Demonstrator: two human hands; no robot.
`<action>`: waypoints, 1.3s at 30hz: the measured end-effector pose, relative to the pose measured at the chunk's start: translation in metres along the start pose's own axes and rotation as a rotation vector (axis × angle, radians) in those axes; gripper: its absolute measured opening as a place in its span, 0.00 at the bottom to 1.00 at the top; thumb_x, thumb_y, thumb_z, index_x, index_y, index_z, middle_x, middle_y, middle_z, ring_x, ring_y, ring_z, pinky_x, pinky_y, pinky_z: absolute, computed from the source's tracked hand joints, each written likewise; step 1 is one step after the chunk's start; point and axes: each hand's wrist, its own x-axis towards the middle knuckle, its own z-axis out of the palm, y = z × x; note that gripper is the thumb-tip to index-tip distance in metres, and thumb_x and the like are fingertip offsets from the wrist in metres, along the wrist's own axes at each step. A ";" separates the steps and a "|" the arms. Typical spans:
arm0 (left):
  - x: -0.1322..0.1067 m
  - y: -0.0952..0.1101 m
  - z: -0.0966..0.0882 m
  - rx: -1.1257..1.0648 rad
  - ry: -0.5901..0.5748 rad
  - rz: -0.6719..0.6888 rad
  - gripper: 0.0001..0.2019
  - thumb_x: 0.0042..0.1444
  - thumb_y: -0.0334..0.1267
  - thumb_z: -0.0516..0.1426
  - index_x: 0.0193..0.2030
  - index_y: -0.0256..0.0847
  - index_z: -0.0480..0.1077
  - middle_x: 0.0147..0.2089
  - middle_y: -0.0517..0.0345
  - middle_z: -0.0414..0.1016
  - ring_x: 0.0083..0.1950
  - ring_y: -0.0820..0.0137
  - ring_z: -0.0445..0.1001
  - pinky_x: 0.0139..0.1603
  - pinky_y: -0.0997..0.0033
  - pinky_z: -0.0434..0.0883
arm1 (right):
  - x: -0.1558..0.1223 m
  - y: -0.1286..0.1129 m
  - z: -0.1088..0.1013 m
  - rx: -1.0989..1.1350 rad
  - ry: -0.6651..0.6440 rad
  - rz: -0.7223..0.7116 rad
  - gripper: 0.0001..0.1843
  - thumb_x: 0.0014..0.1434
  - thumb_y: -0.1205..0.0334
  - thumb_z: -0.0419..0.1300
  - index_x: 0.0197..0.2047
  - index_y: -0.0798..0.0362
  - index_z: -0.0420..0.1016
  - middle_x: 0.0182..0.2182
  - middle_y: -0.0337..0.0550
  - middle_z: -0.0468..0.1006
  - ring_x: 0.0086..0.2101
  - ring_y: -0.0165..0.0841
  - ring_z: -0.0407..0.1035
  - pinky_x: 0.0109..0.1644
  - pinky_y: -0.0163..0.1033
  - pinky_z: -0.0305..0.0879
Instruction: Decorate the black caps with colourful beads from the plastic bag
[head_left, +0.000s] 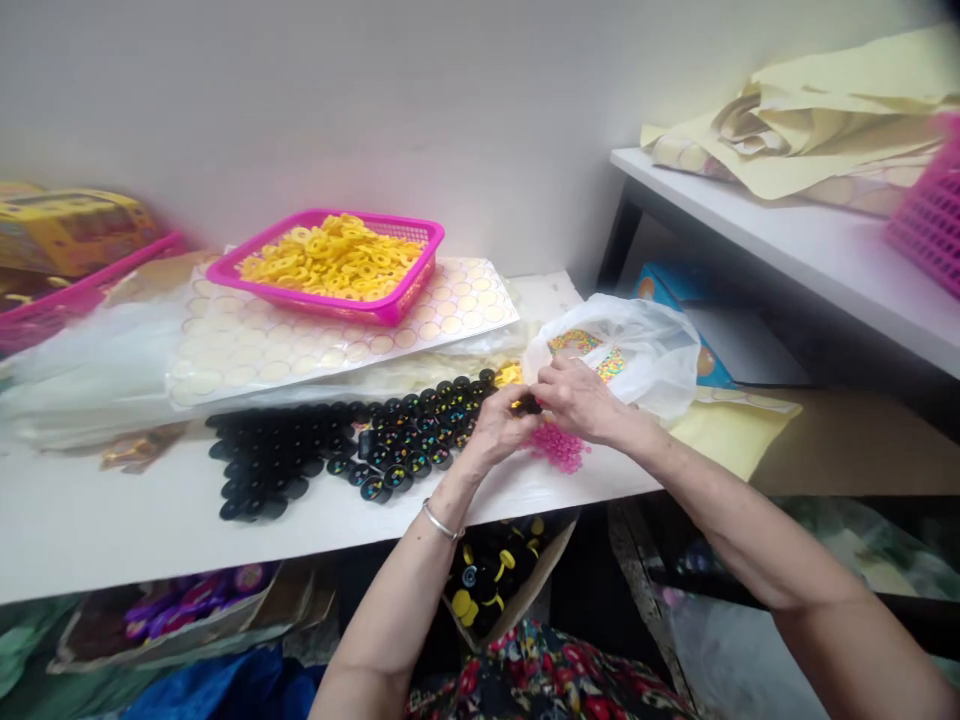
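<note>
A small black cup (527, 404) is between my two hands, mostly hidden by the fingers. My left hand (496, 425) is closed around its near left side. Over its right side, my right hand (574, 397) has its fingers pinched together; what they hold is hidden. Just below the hands lies a pile of pink pieces (561, 447), and some yellow pieces (510, 374) lie beyond. A white plastic bag (660, 350) with colourful small beads (613, 364) stands open behind my right hand. To the left, several black cups (397, 477) hold bright specks.
More black cups (262, 460) are packed together on the white table (112, 520). A pink basket (397, 308) of yellow rings (337, 255) sits on printed sheets (465, 305). A raised shelf (847, 235) juts in at right. Below the table edge is a box of black-and-yellow pieces (504, 565).
</note>
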 end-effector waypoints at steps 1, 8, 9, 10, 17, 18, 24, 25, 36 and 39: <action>-0.001 0.001 0.001 0.018 0.002 0.000 0.10 0.45 0.32 0.59 0.37 0.37 0.73 0.36 0.59 0.72 0.39 0.71 0.68 0.42 0.73 0.65 | 0.002 -0.005 -0.003 -0.067 -0.030 -0.023 0.09 0.58 0.70 0.56 0.39 0.58 0.76 0.32 0.49 0.72 0.38 0.40 0.59 0.40 0.43 0.52; -0.007 0.004 0.008 -0.113 0.059 -0.057 0.08 0.44 0.33 0.62 0.34 0.36 0.73 0.32 0.61 0.71 0.35 0.73 0.67 0.37 0.75 0.65 | 0.001 -0.007 -0.005 -0.080 0.035 -0.080 0.09 0.55 0.73 0.55 0.34 0.57 0.76 0.31 0.50 0.72 0.37 0.40 0.60 0.42 0.45 0.53; -0.008 0.003 0.008 -0.149 0.070 -0.076 0.10 0.43 0.33 0.62 0.35 0.37 0.73 0.33 0.60 0.72 0.36 0.72 0.68 0.38 0.74 0.66 | 0.000 -0.002 -0.002 0.014 0.076 -0.059 0.09 0.55 0.73 0.55 0.34 0.55 0.76 0.31 0.49 0.73 0.37 0.40 0.60 0.42 0.44 0.54; -0.009 0.003 0.008 -0.186 0.082 -0.093 0.12 0.43 0.33 0.63 0.37 0.37 0.74 0.34 0.59 0.72 0.37 0.72 0.69 0.39 0.73 0.66 | -0.002 0.002 0.002 0.143 0.127 -0.030 0.09 0.56 0.71 0.55 0.33 0.54 0.77 0.31 0.48 0.73 0.36 0.39 0.61 0.41 0.44 0.55; -0.037 0.009 -0.001 -0.298 0.210 -0.093 0.15 0.39 0.39 0.68 0.35 0.38 0.75 0.38 0.55 0.73 0.40 0.70 0.71 0.40 0.70 0.69 | -0.013 0.022 0.033 1.265 0.402 0.479 0.14 0.42 0.55 0.68 0.32 0.53 0.77 0.29 0.42 0.77 0.31 0.35 0.69 0.37 0.41 0.65; -0.045 0.010 -0.004 -0.236 0.250 -0.092 0.15 0.38 0.39 0.68 0.35 0.39 0.76 0.38 0.55 0.73 0.40 0.70 0.70 0.39 0.70 0.68 | -0.014 0.026 0.038 1.303 0.454 0.562 0.15 0.39 0.56 0.69 0.30 0.54 0.77 0.28 0.42 0.77 0.30 0.35 0.68 0.36 0.41 0.65; -0.105 0.005 -0.030 0.046 0.471 -0.147 0.16 0.38 0.40 0.68 0.37 0.41 0.76 0.40 0.55 0.75 0.38 0.70 0.70 0.36 0.70 0.67 | -0.017 0.063 0.069 0.866 0.519 0.752 0.10 0.39 0.58 0.62 0.24 0.55 0.73 0.22 0.39 0.72 0.26 0.32 0.65 0.33 0.39 0.62; -0.114 0.002 -0.034 0.064 0.483 -0.160 0.16 0.39 0.40 0.68 0.37 0.41 0.76 0.40 0.55 0.75 0.39 0.69 0.70 0.37 0.70 0.68 | -0.017 0.069 0.073 0.759 0.493 0.752 0.09 0.40 0.58 0.60 0.24 0.55 0.72 0.21 0.39 0.71 0.25 0.33 0.65 0.34 0.39 0.61; -0.186 -0.026 -0.062 0.409 0.661 -0.152 0.14 0.45 0.41 0.65 0.38 0.40 0.74 0.34 0.57 0.74 0.31 0.72 0.70 0.32 0.72 0.70 | -0.011 0.082 0.092 0.241 0.524 0.636 0.11 0.47 0.60 0.56 0.34 0.56 0.73 0.35 0.54 0.73 0.40 0.46 0.67 0.43 0.49 0.64; -0.188 -0.032 -0.066 0.415 0.733 -0.207 0.13 0.47 0.41 0.63 0.40 0.41 0.73 0.31 0.60 0.72 0.26 0.75 0.66 0.27 0.75 0.67 | 0.003 0.049 0.083 0.261 0.614 0.473 0.10 0.50 0.60 0.55 0.36 0.54 0.72 0.39 0.53 0.73 0.45 0.46 0.65 0.48 0.51 0.63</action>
